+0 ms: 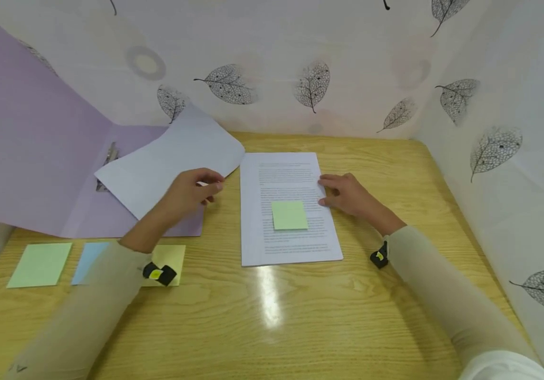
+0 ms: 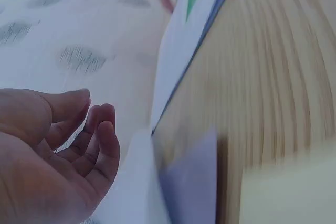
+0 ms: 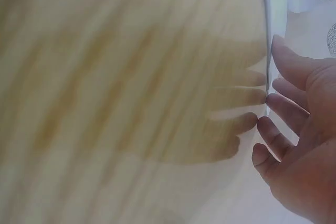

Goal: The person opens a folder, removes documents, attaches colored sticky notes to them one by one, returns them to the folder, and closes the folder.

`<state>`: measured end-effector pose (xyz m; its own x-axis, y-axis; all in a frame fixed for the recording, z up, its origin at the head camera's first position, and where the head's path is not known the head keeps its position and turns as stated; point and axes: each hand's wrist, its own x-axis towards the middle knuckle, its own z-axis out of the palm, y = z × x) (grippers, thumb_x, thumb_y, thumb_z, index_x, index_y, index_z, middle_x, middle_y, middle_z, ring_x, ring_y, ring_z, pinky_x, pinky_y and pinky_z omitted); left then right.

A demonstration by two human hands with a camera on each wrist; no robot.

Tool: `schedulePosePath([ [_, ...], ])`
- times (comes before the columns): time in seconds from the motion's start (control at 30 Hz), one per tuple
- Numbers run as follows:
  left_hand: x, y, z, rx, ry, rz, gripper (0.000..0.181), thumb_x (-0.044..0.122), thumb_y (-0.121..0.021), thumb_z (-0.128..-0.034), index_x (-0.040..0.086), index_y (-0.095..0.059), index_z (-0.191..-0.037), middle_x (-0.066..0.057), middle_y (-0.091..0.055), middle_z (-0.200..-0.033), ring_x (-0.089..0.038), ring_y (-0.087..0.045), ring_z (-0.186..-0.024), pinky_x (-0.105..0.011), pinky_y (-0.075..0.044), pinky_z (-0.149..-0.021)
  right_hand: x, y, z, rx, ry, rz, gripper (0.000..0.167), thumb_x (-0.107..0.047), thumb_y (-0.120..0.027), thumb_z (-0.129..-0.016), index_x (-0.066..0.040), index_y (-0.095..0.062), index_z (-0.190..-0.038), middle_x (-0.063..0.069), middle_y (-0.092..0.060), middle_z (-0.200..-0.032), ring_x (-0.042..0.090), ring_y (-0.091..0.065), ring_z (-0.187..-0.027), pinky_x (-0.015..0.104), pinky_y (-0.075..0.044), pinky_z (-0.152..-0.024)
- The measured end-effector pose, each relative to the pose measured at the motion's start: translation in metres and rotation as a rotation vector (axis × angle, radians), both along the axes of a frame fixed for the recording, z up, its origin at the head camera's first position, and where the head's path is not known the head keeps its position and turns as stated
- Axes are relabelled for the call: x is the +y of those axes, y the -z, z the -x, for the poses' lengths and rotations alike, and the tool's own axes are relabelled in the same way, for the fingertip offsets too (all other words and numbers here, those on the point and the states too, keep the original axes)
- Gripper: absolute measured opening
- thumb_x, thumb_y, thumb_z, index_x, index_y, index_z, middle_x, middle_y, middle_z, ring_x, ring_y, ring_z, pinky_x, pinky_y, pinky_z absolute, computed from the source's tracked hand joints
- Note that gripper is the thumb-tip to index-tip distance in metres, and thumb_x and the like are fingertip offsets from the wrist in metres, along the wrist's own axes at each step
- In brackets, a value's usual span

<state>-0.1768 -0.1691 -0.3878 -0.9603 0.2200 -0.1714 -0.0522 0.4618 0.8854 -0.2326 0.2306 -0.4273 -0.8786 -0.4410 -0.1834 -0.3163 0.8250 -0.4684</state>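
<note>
In the head view, a stack of printed sheets (image 1: 255,211) lies on the wooden table with a green sticky note (image 1: 290,215) on its top page. My right hand (image 1: 345,195) is at the stack's right edge; in the right wrist view its thumb and fingertips (image 3: 278,51) touch that edge. To the left of the stack is my left hand (image 1: 191,190), over the lower right part of a loose white sheet (image 1: 177,142) that lies curved across an open purple folder (image 1: 86,211). Loosely bent fingers (image 2: 107,140) show in the left wrist view, with nothing visible between them and the thumb.
The folder's cover (image 1: 25,121) leans up against the leaf-patterned backdrop (image 1: 272,63), and a metal clip (image 1: 110,153) sits near its fold. Along the table's left front lie a green note pad (image 1: 39,265), a blue one (image 1: 86,258) and a yellow one (image 1: 172,258), partly behind my left sleeve.
</note>
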Motion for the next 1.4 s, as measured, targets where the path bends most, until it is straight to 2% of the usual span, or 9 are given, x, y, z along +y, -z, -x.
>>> schedulePosePath([
  [0.2, -0.085, -0.019, -0.005, 0.137, -0.27, 0.124, 0.039, 0.029, -0.053, -0.1056, 0.006, -0.058, -0.136, -0.006, -0.061, -0.121, -0.003, -0.063, -0.08, -0.019, -0.055, -0.069, 0.002, -0.001, 0.001, -0.005, -0.036, -0.037, 0.065, -0.028, -0.07, -0.096, -0.003, -0.044, -0.15, 0.014, -0.035, -0.161, 0.038, -0.031, -0.143, 0.052, -0.026, -0.115],
  [0.33, -0.14, -0.018, 0.002, 0.128, -0.42, 0.201, 0.044, 0.035, -0.052, -0.1049, 0.01, -0.057, -0.141, 0.004, -0.059, -0.115, -0.001, -0.06, -0.078, -0.017, -0.052, -0.064, 0.002, 0.0, 0.001, -0.011, -0.049, -0.041, 0.065, -0.028, -0.069, -0.097, -0.003, -0.043, -0.151, 0.015, -0.034, -0.162, 0.039, -0.027, -0.147, 0.054, -0.023, -0.118],
  [0.43, -0.17, -0.01, 0.008, 0.048, -0.455, 0.261, 0.052, 0.042, -0.049, -0.1047, 0.013, -0.05, -0.148, -0.001, -0.055, -0.129, -0.001, -0.058, -0.081, -0.017, -0.05, -0.064, 0.002, -0.001, 0.0, -0.016, -0.038, -0.051, 0.065, -0.028, -0.069, -0.097, -0.003, -0.042, -0.151, 0.014, -0.033, -0.163, 0.038, -0.029, -0.144, 0.052, -0.026, -0.116],
  [0.57, -0.195, 0.002, 0.013, -0.019, -0.437, 0.33, 0.057, 0.039, -0.047, -0.1055, 0.006, -0.042, -0.152, -0.017, -0.047, -0.142, 0.001, -0.056, -0.08, -0.015, -0.049, -0.064, 0.001, 0.0, -0.001, -0.015, -0.027, -0.047, 0.065, -0.029, -0.069, -0.097, -0.004, -0.042, -0.152, 0.012, -0.033, -0.163, 0.037, -0.032, -0.139, 0.051, -0.029, -0.112],
  [0.83, -0.205, 0.017, 0.017, -0.057, -0.388, 0.405, 0.058, 0.03, -0.051, -0.1043, -0.004, -0.04, -0.15, -0.027, -0.051, -0.132, 0.001, -0.054, -0.072, -0.018, -0.048, -0.059, 0.003, 0.003, 0.0, -0.002, -0.031, -0.047, 0.066, -0.03, -0.07, -0.096, -0.005, -0.043, -0.151, 0.011, -0.034, -0.163, 0.036, -0.033, -0.14, 0.051, -0.029, -0.112],
  [1.1, -0.197, 0.012, 0.011, -0.035, -0.44, 0.369, 0.052, 0.032, -0.05, -0.1055, 0.001, -0.048, -0.148, -0.017, -0.053, -0.128, -0.004, -0.054, -0.082, -0.016, -0.049, -0.063, 0.002, 0.002, -0.001, 0.018, -0.045, -0.051, 0.065, -0.029, -0.07, -0.096, -0.005, -0.044, -0.15, 0.013, -0.036, -0.162, 0.037, -0.035, -0.139, 0.051, -0.029, -0.113],
  [1.23, -0.192, 0.005, 0.006, -0.023, -0.431, 0.261, 0.056, 0.035, -0.054, -0.1039, 0.0, -0.048, -0.147, 0.008, -0.06, -0.115, 0.006, -0.056, -0.083, -0.011, -0.052, -0.069, 0.001, -0.002, -0.004, -0.005, -0.026, -0.056, 0.065, -0.029, -0.069, -0.097, -0.005, -0.042, -0.152, 0.012, -0.033, -0.163, 0.036, -0.035, -0.136, 0.05, -0.032, -0.11],
  [1.33, -0.19, -0.001, 0.002, -0.009, -0.423, 0.171, 0.056, 0.033, -0.059, -0.1015, -0.001, -0.05, -0.145, 0.027, -0.054, -0.099, 0.011, -0.058, -0.078, -0.011, -0.054, -0.072, 0.0, -0.004, -0.005, -0.008, -0.024, -0.056, 0.065, -0.029, -0.068, -0.098, -0.005, -0.042, -0.152, 0.012, -0.033, -0.163, 0.035, -0.035, -0.134, 0.05, -0.032, -0.108],
  [1.4, -0.188, -0.003, -0.001, -0.002, -0.425, 0.124, 0.055, 0.032, -0.062, -0.1001, 0.001, -0.053, -0.144, 0.03, -0.055, -0.098, 0.011, -0.06, -0.08, -0.01, -0.054, -0.073, 0.0, -0.004, -0.005, -0.007, -0.022, -0.053, 0.065, -0.029, -0.068, -0.098, -0.005, -0.042, -0.152, 0.012, -0.033, -0.163, 0.034, -0.036, -0.131, 0.049, -0.033, -0.106],
])
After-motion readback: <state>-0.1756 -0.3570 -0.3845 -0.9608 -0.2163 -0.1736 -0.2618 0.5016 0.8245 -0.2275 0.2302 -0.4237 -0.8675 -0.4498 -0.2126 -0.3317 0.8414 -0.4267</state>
